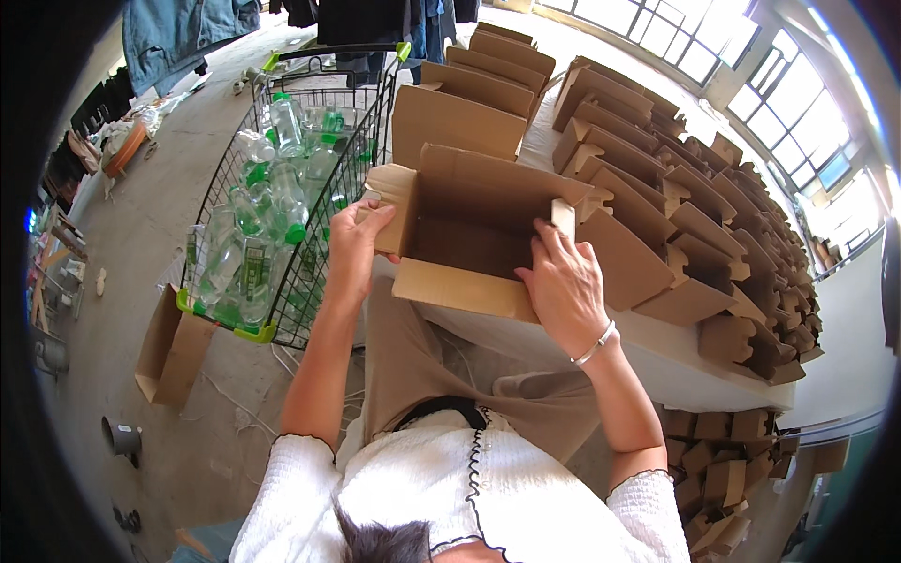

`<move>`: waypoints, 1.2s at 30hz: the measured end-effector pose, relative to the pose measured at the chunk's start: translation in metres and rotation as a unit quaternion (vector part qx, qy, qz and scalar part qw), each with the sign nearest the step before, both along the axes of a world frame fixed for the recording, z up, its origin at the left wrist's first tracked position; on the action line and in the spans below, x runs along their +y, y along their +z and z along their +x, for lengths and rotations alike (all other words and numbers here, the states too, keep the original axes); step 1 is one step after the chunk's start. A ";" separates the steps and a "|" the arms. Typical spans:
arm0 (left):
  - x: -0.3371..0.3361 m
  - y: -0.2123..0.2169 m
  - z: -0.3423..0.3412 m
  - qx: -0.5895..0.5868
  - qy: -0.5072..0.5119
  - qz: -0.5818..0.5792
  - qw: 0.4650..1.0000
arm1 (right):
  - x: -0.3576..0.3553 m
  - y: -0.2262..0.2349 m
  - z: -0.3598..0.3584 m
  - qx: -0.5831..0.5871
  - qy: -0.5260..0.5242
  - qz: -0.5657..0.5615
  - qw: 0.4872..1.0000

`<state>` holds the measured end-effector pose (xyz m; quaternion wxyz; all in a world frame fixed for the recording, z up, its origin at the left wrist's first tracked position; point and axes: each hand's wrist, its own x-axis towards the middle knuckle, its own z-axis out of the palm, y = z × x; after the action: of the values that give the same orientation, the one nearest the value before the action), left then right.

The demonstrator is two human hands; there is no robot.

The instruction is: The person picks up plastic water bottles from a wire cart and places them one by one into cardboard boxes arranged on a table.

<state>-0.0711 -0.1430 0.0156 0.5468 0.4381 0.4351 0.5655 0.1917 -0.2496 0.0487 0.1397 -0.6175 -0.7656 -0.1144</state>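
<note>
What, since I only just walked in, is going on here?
A person is handling an open cardboard box. The left hand grips its left end; the right hand has its fingers at a small flap on the right end. No bottle shows inside. Beyond and to the right stand rows of open boxes; on the left, a wire cart holds green-capped clear bottles.

A long white desk carries close-set rows of open brown cardboard boxes running back and off to the right, while the grey floor bears a green-cornered black wire shopping cart at left, an open carton beside it and a grey pot.
</note>
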 end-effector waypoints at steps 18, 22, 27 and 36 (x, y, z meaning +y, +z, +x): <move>-0.005 0.002 -0.003 -0.013 0.004 0.007 1.000 | -0.036 0.008 0.015 0.004 -0.149 0.098 0.984; -0.004 0.010 -0.013 -0.024 -0.003 0.015 1.000 | -0.031 -0.004 0.024 -0.020 -0.087 0.075 0.993; 0.019 -0.019 -0.033 -0.023 -0.012 -0.004 1.000 | -0.020 -0.006 0.008 0.009 -0.024 0.033 0.999; 0.031 -0.032 -0.032 -0.064 -0.024 -0.040 0.997 | 0.001 -0.015 0.011 0.074 0.016 -0.026 0.997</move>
<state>-0.1034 -0.1120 -0.0161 0.6039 0.3888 0.4107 0.5616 0.2026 -0.2485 0.0333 0.1819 -0.6154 -0.7656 -0.0463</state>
